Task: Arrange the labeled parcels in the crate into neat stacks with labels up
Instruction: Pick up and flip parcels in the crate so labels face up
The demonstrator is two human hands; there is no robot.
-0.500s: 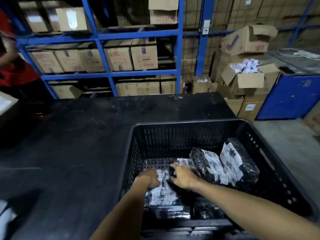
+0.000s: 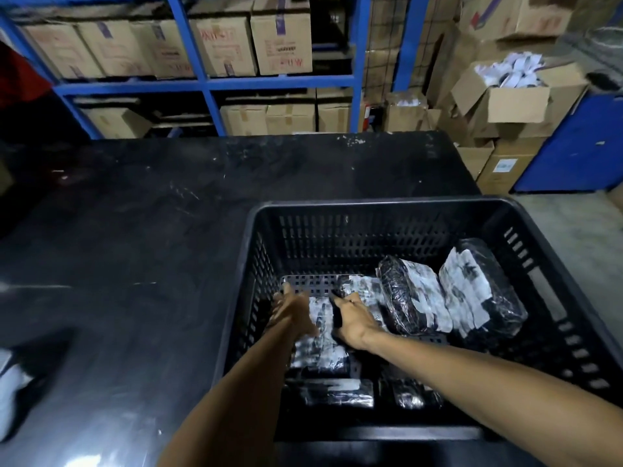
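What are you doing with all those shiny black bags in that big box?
A person is tidying black plastic-wrapped parcels with white labels inside a black slotted plastic crate on a dark table. The left hand and the right hand both rest on flat parcels at the crate's near left. Two more parcels lean tilted on the right, not yet laid flat.

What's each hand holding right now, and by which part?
Right hand grips the far end of a flat parcel on the crate floor. Left hand is blurred above another parcel; no clear hold.
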